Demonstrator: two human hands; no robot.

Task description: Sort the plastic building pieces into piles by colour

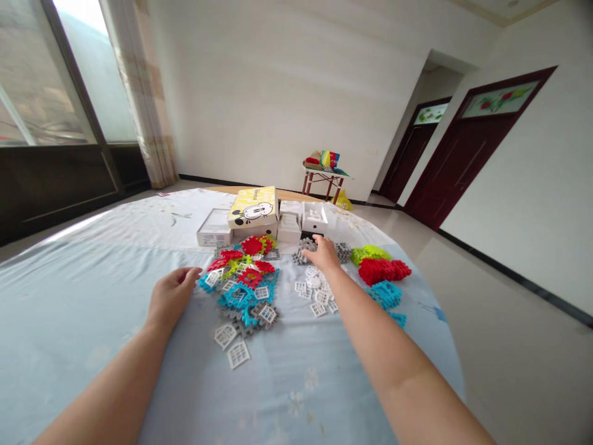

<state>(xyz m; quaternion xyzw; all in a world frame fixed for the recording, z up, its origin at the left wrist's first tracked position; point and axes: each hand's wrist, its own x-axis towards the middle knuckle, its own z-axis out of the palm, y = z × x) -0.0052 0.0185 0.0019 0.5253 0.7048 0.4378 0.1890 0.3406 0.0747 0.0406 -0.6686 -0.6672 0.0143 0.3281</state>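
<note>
Right hand reaches far across the table, palm down, fingers loosely spread over a small heap of grey waffle-grid plastic tiles, touching the pile; cannot tell if anything is pinched under the fingertips. Left hand rests flat on the pale blue tablecloth, fingers relaxed and slightly curled, holding nothing, its fingertips just beside the edge of the mixed tile pile. That mixed pile is a jumble of red, cyan, lime and grey toothed-edge square blocks with white window-frame inserts among them, sitting between the two hands. Loose white window pieces lie scattered under the right wrist, flat lattice shapes; two more white lattice pieces lie apart nearer the person. Right of the right hand, sorted clumps: lime tiles, red tiles, cyan tiles, each stacked by colour, touching one another. Behind the piles, a yellow cardboard box with cartoon mouse print lies on white boxes, and a white moulded tray sits beside it. Cloth looks smooth, faint floral print. Glossy tiled floor, dark red doors on the right.
</note>
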